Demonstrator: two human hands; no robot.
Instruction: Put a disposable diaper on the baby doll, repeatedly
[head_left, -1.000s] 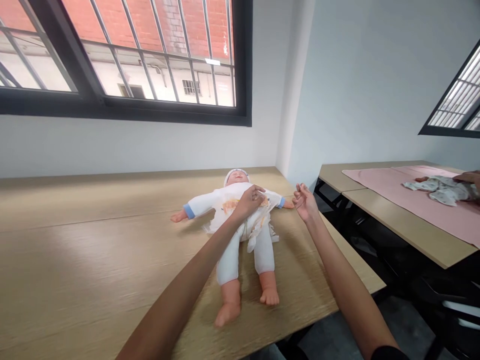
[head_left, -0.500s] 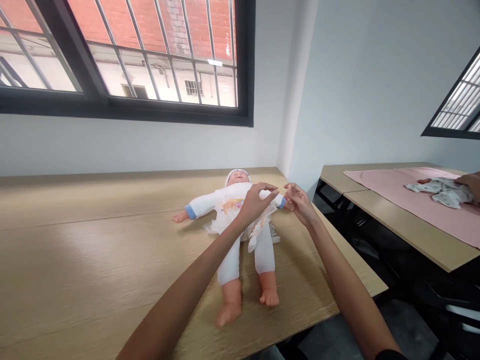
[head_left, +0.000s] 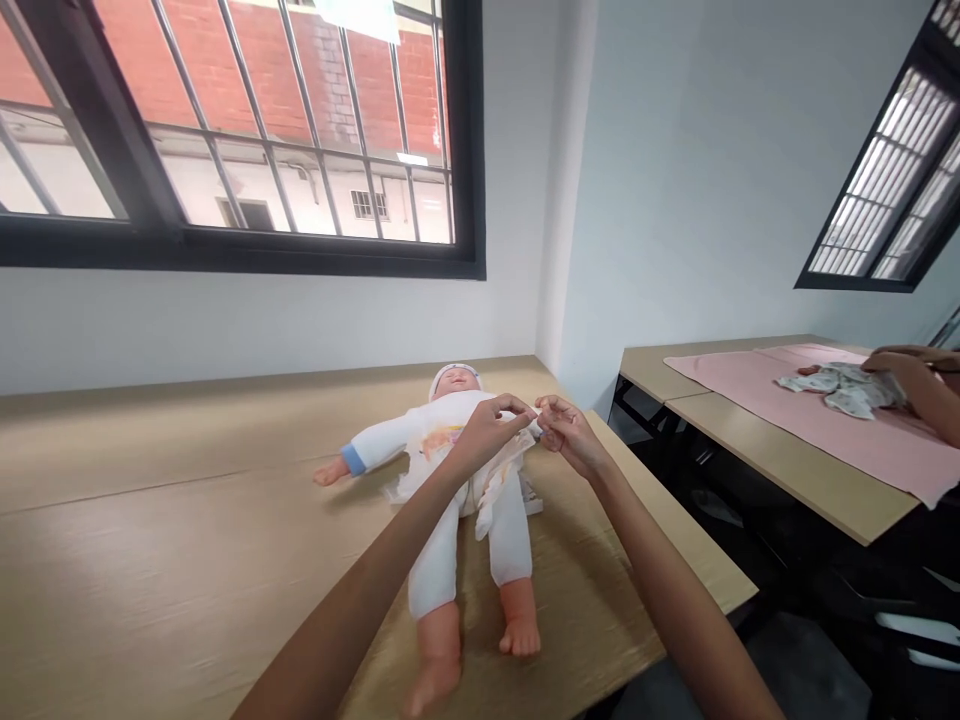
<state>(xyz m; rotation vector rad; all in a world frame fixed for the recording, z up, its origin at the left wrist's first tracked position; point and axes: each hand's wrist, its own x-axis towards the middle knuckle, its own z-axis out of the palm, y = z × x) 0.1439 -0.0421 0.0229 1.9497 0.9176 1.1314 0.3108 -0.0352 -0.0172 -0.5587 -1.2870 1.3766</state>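
A baby doll (head_left: pixel 431 435) in white clothes with blue cuffs and a white cap lies on its back on the wooden table, bare feet towards me. An unfolded white diaper (head_left: pixel 491 495) with a coloured print lies loosely around its middle. Above the doll's arm on the right side, my left hand (head_left: pixel 487 428) is pinched, thumb against fingers. My right hand (head_left: pixel 571 435) is also closed in a pinch, its fingertips meeting those of the left. Whatever sits between the fingertips is too small to make out. My hands partly hide the doll's arm.
The wooden table (head_left: pixel 187 560) runs along the wall under a barred window (head_left: pixel 300 130). Across a gap on the right, another table carries a pink cloth (head_left: pixel 757 395). Patterned baby clothes (head_left: pixel 844 385) lie there under another person's hands (head_left: pixel 911 370).
My two hands have come together, closing the small gap between their fingertips. The view has shifted slightly right and up. The other person's hands show more fully over the patterned clothes.
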